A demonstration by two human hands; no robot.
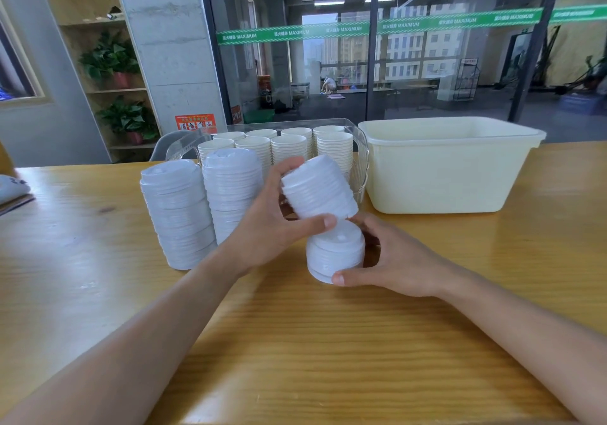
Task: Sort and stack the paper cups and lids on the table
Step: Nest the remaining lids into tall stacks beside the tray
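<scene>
The left hand grips a tilted stack of ridged white lids just above the shorter lid stack that the right hand holds on the table.

Desk: wood, visible grain, glossy varnish with reflections. Lid stacks: white plastic, smooth, faintly shiny, ribbed edges. Cups: cream paper, matt. Tray holding the cups: clear plastic, glossy. Tub: pale cream plastic, smooth, soft sheen. Wall behind: glass, reflective.
</scene>
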